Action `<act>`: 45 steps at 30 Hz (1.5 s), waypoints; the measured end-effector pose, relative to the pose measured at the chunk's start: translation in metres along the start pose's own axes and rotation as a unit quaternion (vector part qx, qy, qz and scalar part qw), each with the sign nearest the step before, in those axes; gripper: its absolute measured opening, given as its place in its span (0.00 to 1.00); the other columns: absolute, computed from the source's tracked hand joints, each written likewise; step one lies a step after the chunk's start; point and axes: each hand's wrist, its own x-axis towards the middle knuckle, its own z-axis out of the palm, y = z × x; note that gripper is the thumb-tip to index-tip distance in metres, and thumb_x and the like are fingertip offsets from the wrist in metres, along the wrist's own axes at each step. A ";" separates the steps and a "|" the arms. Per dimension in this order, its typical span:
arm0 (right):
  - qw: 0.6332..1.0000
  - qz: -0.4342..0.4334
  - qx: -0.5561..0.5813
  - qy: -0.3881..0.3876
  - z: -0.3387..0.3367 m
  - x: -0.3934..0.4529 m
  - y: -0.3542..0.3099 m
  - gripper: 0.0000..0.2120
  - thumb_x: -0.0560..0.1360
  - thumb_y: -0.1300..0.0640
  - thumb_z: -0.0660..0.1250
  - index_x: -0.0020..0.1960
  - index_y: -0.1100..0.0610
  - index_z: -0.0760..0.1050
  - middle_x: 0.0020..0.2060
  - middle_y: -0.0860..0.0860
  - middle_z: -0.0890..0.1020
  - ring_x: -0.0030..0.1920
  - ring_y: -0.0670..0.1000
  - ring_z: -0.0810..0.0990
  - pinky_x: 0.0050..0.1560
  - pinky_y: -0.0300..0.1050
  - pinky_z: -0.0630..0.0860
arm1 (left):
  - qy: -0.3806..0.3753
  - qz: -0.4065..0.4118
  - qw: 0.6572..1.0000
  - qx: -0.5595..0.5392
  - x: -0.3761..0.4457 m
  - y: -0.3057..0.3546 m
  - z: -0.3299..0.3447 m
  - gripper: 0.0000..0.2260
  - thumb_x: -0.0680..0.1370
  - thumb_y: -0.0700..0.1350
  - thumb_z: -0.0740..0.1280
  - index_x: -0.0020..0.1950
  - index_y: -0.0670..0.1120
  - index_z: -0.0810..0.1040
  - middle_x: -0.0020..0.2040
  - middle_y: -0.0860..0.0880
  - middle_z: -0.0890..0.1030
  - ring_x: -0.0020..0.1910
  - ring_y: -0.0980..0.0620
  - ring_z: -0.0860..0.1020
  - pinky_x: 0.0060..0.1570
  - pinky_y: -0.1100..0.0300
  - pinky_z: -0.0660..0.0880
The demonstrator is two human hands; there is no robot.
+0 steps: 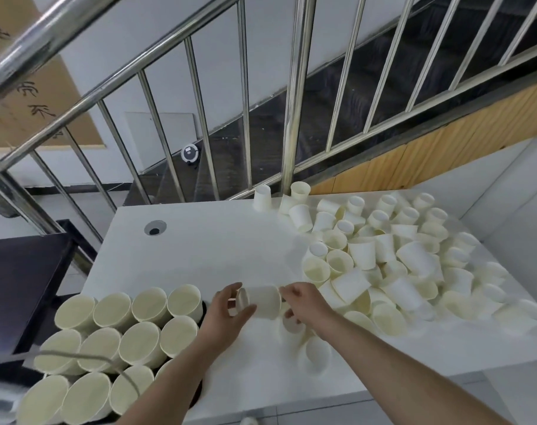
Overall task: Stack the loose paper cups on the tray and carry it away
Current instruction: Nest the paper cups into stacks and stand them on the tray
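Head view. White table point(206, 250) under a steel stair railing point(295, 96), dark steps beyond; round cable hole point(154, 227) in the tabletop near the far left corner. Robot vacuum point(190, 153) seen on the floor past the bars. Dark tray point(199, 391) at the near left edge of the table, mostly hidden under stacks of paper cups point(123, 338), mouths up, packed in rows and touching one another. Pale cord point(86, 358) draped across those stacks. Heap of loose cups point(393, 265) over the right half of the table, some upright, some on their sides, some mouth down; two upright cups apart at the far edge by the railing.

Held cup point(262, 302) lying sideways above the tabletop between both hands, just right of the tray. Left hand point(227, 314) curled round its left end, thumb and fingers on the rim there. Right hand point(304, 303) pinching its right end, fingers bent. Another cup point(291, 325) directly below the right hand; whether held or merely lying on the table, could not tell. One more cup point(318, 352) on its side just in front of the right wrist.
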 end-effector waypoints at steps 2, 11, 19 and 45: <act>0.998 -0.004 0.069 -0.012 -0.001 -0.002 -0.008 0.09 0.80 0.56 0.61 0.48 0.60 0.77 0.39 0.51 0.79 0.33 0.47 0.81 0.33 0.40 0.72 | -0.015 -0.013 0.998 -0.052 -0.003 0.000 0.004 0.25 0.73 0.44 0.73 0.67 0.49 0.69 0.61 0.50 0.74 0.55 0.56 0.76 0.46 0.68 0.74; 0.943 -0.227 -0.227 -0.082 -0.004 -0.011 -0.001 0.08 0.77 0.56 0.66 0.50 0.58 0.82 0.46 0.51 0.82 0.46 0.49 0.79 0.50 0.43 0.74 | -0.076 0.046 0.992 0.086 0.001 -0.003 0.021 0.41 0.67 0.46 0.77 0.74 0.52 0.58 0.62 0.53 0.67 0.60 0.57 0.70 0.55 0.66 0.68; 0.933 -0.246 -0.257 -0.051 -0.006 -0.005 0.009 0.17 0.74 0.62 0.60 0.60 0.53 0.78 0.56 0.45 0.77 0.52 0.47 0.78 0.55 0.43 0.75 | -0.064 0.070 0.976 0.197 0.009 -0.012 0.026 0.37 0.69 0.43 0.71 0.74 0.47 0.59 0.65 0.48 0.67 0.60 0.50 0.72 0.55 0.62 0.71; 0.817 -0.134 -0.547 -0.119 0.038 0.092 0.011 0.25 0.72 0.63 0.66 0.67 0.54 0.67 0.63 0.55 0.68 0.62 0.57 0.69 0.58 0.50 0.69 | -0.104 -0.006 0.951 0.290 0.054 -0.028 0.010 0.33 0.70 0.43 0.66 0.72 0.52 0.57 0.65 0.52 0.64 0.63 0.50 0.67 0.50 0.59 0.73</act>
